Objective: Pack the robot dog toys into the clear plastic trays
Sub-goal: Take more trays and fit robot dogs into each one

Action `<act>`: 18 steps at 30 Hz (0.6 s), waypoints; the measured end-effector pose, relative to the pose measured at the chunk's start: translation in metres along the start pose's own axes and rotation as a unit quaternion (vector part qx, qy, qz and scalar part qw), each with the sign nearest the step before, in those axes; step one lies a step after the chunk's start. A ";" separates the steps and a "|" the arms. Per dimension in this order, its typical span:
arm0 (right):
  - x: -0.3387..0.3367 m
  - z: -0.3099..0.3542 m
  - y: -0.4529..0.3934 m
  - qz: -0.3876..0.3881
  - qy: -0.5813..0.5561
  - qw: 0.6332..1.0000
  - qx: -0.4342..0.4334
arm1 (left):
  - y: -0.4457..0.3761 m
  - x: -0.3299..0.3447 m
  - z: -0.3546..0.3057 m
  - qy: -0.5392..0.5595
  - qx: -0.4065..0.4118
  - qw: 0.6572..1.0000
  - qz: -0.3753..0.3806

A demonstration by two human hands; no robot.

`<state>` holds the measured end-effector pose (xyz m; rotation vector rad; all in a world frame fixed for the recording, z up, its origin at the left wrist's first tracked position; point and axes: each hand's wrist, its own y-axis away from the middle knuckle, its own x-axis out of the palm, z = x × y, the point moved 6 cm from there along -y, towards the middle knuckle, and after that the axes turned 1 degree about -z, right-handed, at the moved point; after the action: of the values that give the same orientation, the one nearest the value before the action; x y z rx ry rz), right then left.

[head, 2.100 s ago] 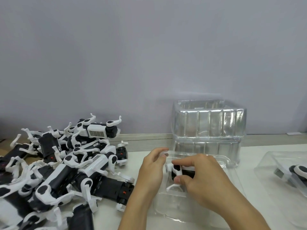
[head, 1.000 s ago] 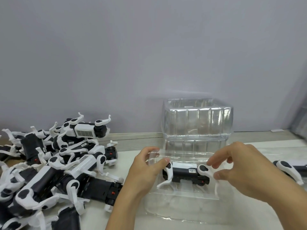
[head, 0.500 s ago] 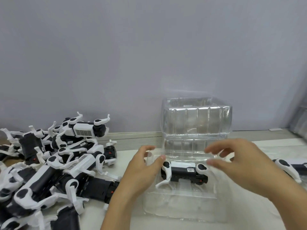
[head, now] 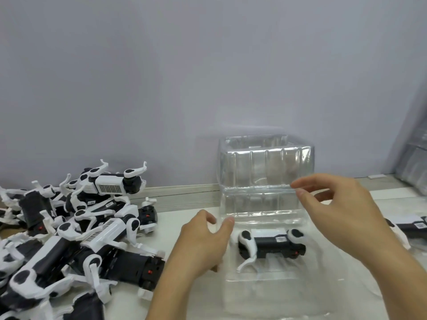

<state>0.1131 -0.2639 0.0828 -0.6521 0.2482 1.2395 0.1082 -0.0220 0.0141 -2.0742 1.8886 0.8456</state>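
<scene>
A black-and-white robot dog toy (head: 270, 243) lies on its side in the clear plastic tray (head: 265, 296) in front of me. My left hand (head: 203, 241) holds the tray's left rim, thumb on the inside and fingers on the outside. My right hand (head: 342, 213) hovers above the tray's right side with loosely spread fingers. Its fingertips are close to the front of the stack of clear trays (head: 265, 172); I cannot tell whether they touch it.
A pile of several loose robot dog toys (head: 80, 239) covers the table on the left. Another toy in a clear tray (head: 411, 227) lies at the right edge. More clear packaging (head: 416, 172) leans at the far right. A grey wall stands close behind.
My right hand let go of the toy, lifted off it and rose toward the stack of trays. The toy now lies settled in the tray. My left hand stays on the tray's left rim.
</scene>
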 end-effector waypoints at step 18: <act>0.017 0.010 0.003 -0.025 -0.064 0.997 -0.036 | 0.016 0.036 -0.030 0.184 0.073 0.969 0.149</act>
<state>0.1147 -0.2440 0.0812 -0.6354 0.0803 1.2409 0.1013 -0.0700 0.0224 -1.9930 2.4171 0.3697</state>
